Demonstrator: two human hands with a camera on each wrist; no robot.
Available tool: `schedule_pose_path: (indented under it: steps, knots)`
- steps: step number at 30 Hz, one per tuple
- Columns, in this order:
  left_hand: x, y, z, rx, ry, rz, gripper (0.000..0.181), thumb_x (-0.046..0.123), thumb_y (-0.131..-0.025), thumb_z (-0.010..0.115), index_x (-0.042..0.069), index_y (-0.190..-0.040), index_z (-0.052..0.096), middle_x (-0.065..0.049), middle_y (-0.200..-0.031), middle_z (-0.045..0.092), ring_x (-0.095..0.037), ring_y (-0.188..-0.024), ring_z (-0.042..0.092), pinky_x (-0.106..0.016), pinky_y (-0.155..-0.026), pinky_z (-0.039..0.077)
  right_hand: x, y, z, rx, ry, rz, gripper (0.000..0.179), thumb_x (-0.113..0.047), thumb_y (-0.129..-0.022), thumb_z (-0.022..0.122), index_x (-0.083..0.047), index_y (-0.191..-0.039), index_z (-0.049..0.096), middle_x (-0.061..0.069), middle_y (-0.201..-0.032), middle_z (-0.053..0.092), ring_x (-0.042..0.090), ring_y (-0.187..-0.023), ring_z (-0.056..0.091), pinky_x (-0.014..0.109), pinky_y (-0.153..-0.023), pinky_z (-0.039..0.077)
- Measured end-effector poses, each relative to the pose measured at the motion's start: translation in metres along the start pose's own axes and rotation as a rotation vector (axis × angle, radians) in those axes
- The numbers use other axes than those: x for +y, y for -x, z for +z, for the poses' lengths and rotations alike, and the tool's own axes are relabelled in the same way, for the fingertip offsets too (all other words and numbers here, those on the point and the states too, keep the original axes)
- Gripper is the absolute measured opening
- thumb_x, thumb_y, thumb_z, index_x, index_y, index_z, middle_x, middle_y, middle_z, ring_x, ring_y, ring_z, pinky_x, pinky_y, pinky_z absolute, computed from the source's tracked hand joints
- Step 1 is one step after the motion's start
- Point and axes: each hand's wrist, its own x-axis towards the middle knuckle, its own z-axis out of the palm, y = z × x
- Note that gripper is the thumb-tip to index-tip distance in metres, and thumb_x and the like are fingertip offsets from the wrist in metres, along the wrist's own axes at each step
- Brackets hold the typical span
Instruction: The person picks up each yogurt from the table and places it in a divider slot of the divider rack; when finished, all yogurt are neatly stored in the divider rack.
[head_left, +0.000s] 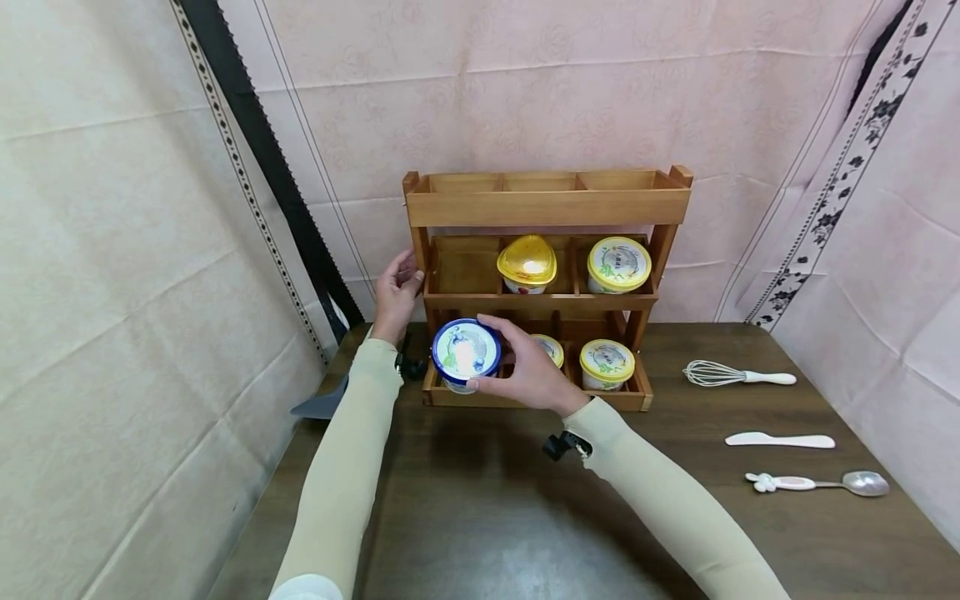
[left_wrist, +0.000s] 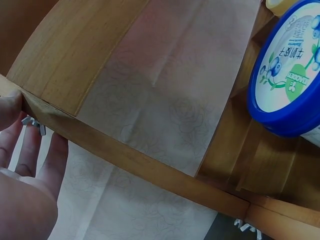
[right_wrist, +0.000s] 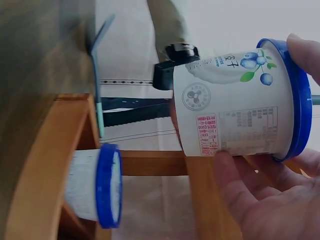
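Observation:
My right hand (head_left: pixel 528 371) holds a white tub with a blue lid (head_left: pixel 467 350) and blueberry pictures, thumb and fingers around its side and lid edge. The tub is in front of the lower left of a three-tier wooden rack (head_left: pixel 551 202). At the rack's left side, my left hand (head_left: pixel 396 298) grips the side board; in the left wrist view the thumb lies on one face and the fingers (left_wrist: pixel 52 157) curl behind. A second blue-lidded tub (right_wrist: pixel 109 185) sits in a rack compartment in the right wrist view, hidden in the head view by the held one.
On the middle tier stand a tub with a domed yellow lid (head_left: pixel 527 262) and a flat yellow-lidded tub (head_left: pixel 619 264). The bottom tier has two more yellow-lidded tubs (head_left: pixel 607 362). A whisk (head_left: pixel 738 374), white knife (head_left: pixel 780 440) and spoon (head_left: pixel 817 483) lie right. A blue-grey blade-like piece (head_left: pixel 322 405) is left.

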Motion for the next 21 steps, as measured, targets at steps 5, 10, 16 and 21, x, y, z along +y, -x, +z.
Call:
schedule_pose_path:
  steps: [5,10,16,21]
  knots:
    - [0.000,0.000,0.000,0.003,0.013,-0.001,0.047,0.012,-0.107,0.063,0.028,-0.150,0.060,-0.010,-0.142,0.060,-0.025,-0.129,0.058,-0.046,-0.111,0.053,-0.007,-0.012,-0.004,0.032,-0.011,0.003,0.097,-0.045,-0.084,0.090,-0.031,-0.163,0.036,0.001,-0.156,0.051,0.023,-0.129,0.063,0.046,-0.105,0.058]
    - [0.003,0.000,0.001,-0.004,0.023,-0.004,0.046,0.011,-0.107,0.063,0.027,-0.149,0.060,-0.010,-0.141,0.061,-0.024,-0.129,0.058,-0.046,-0.112,0.052,-0.015,-0.023,-0.008,0.079,-0.003,0.012,0.097,-0.044,-0.084,0.090,-0.029,-0.164,0.036,0.002,-0.157,0.050,0.025,-0.131,0.062,0.045,-0.105,0.058]
    - [0.003,0.000,0.001,-0.002,0.025,-0.007,0.046,0.011,-0.107,0.062,0.027,-0.150,0.059,-0.010,-0.142,0.061,-0.025,-0.132,0.058,-0.047,-0.113,0.051,-0.021,-0.036,-0.012,0.140,0.012,0.016,0.099,-0.042,-0.085,0.090,-0.026,-0.165,0.034,0.004,-0.157,0.049,0.025,-0.131,0.062,0.045,-0.106,0.057]
    - [0.002,0.000,0.000,-0.007,0.019,-0.019,0.046,0.013,-0.107,0.062,0.030,-0.151,0.058,-0.008,-0.144,0.059,-0.024,-0.135,0.056,-0.046,-0.114,0.051,-0.025,-0.047,-0.016,0.189,0.068,0.024,0.101,-0.045,-0.084,0.089,-0.024,-0.165,0.033,0.004,-0.162,0.046,0.026,-0.140,0.055,0.048,-0.114,0.051]
